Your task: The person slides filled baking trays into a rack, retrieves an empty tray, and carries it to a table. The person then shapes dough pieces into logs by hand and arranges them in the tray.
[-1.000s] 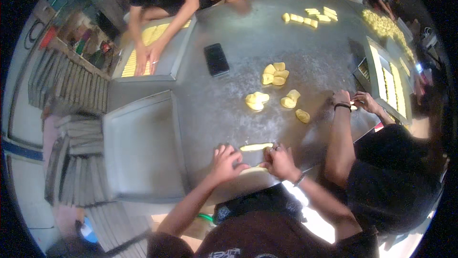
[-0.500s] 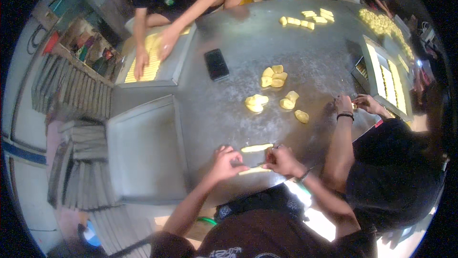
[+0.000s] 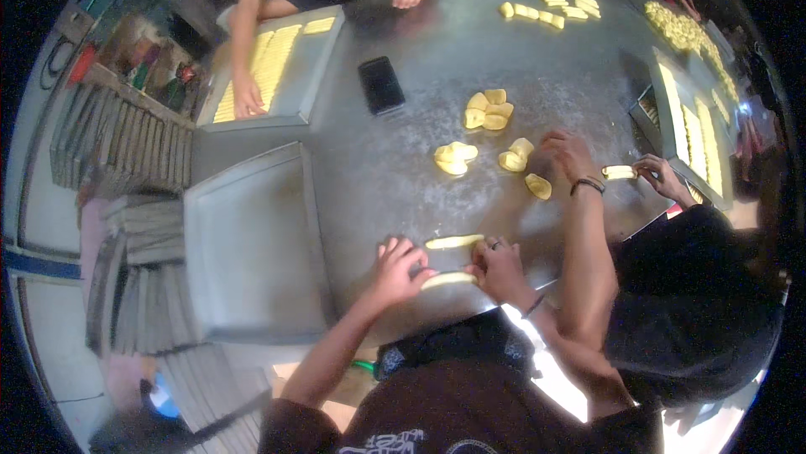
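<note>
Lying between the curled left hand (image 3: 401, 273) and curled right hand (image 3: 500, 271), the dough strip (image 3: 450, 279) looks slim and pale yellow; whether either pinches it, I cannot tell.

A grey metal table (image 3: 353, 194) spreads out before the hands. One pale dough strip (image 3: 449, 279) lies between the left hand (image 3: 399, 271) and the right hand (image 3: 497, 269), with a second strip (image 3: 453, 242) just beyond it. Farther ahead of the right hand sit yellow dough pieces (image 3: 489, 110), mostly clustered. A shallow metal tray (image 3: 256, 248) lies left of the left hand, a dark phone (image 3: 381, 86) well ahead of it.
</note>
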Motion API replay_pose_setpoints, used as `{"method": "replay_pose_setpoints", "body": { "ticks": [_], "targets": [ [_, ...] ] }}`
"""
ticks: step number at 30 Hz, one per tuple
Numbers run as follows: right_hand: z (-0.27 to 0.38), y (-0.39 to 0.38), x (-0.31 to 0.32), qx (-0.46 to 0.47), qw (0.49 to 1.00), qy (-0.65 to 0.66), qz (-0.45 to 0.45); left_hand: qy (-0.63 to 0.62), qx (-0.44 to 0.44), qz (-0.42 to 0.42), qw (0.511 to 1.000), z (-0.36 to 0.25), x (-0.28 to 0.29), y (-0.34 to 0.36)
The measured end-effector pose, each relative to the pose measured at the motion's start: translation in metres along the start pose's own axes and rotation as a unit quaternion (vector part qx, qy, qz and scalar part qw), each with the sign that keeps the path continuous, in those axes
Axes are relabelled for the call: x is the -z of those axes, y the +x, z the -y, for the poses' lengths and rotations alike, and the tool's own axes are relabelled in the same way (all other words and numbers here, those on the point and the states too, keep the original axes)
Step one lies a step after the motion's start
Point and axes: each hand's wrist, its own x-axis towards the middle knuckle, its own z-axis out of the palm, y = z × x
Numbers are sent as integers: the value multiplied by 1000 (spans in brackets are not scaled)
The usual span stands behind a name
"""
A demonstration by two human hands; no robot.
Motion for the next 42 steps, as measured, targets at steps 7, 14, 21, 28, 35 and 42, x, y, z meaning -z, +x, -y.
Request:
{"method": "replay_pose_setpoints", "body": {
  "ticks": [7, 14, 21, 28, 35, 42],
  "targets": [
    [-8, -22, -24, -1, 996, 23, -85, 3, -40, -29, 999, 2, -5, -13],
    [-1, -1, -19, -36, 957, 143, -251, 4, -68, -55, 996, 9, -10, -16],
    [13, 6, 5, -55, 972, 223, -55, -311, 190, -28, 931, 7, -14, -23],
    [34, -5, 39, -25, 847, 519, 115, -627, 223, 62, 744, -20, 1, -14],
    [-6, -21, 1, -73, 921, 379, 55, -214, 140, 78, 964, -24, -4, -16],
    [-4, -25, -8, -41, 946, 320, 22, -167, 9, -18, 986, -7, -16, -29]
  ]
}}
